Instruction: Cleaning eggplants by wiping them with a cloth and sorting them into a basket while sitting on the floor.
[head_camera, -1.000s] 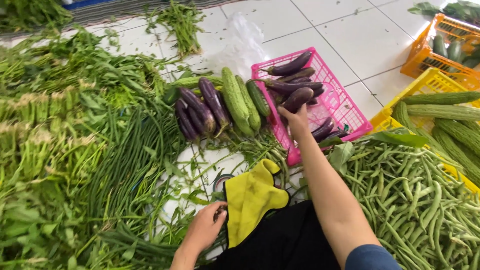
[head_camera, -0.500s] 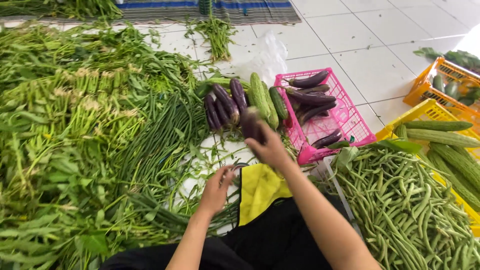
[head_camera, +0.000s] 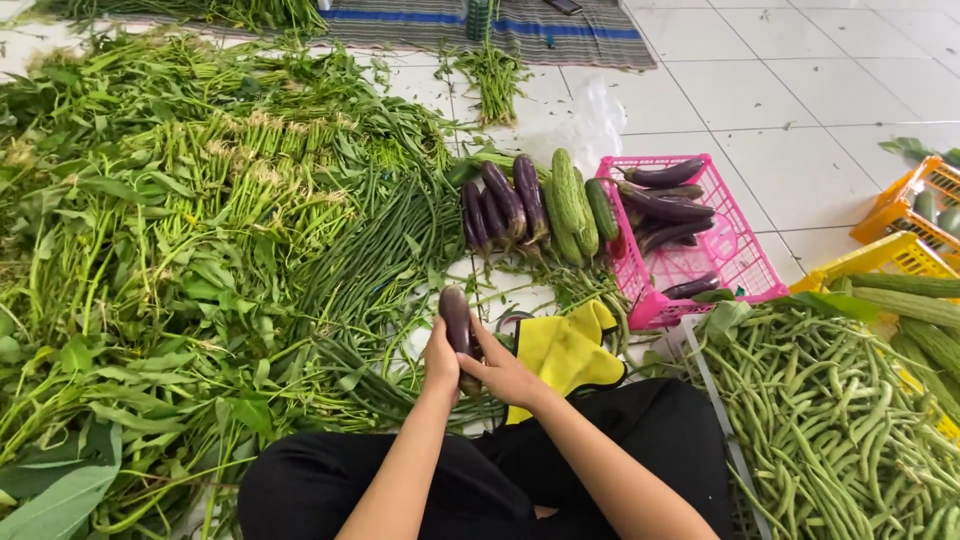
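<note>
Head view looks down on you seated on the white tiled floor (head_camera: 800, 110), legs crossed in black trousers. Both your hands meet in front of your knees around one dark purple eggplant (head_camera: 457, 318). Your left hand (head_camera: 440, 358) is wrapped around its lower part from the left, and your right hand (head_camera: 502, 372) closes on it from the right; the eggplant stands nearly upright, its rounded tip clear above your fingers. How far the bottom end reaches is hidden by your palms, so it may end just below them.

Just beside your right hand lies a yellow cloth (head_camera: 565, 350) on your lap. Farther out on the floor, a row of purple eggplants (head_camera: 500, 205) lies next to ridged green gourds (head_camera: 570, 200) and a cucumber (head_camera: 601, 208). Right of those, a pink plastic basket (head_camera: 735, 255) holds a few more eggplants. Piles of leafy greens (head_camera: 150, 250) and long beans (head_camera: 370, 260) fill your left side, a heap of green beans (head_camera: 840, 420) your right, with yellow crates (head_camera: 900, 215) beyond.
</note>
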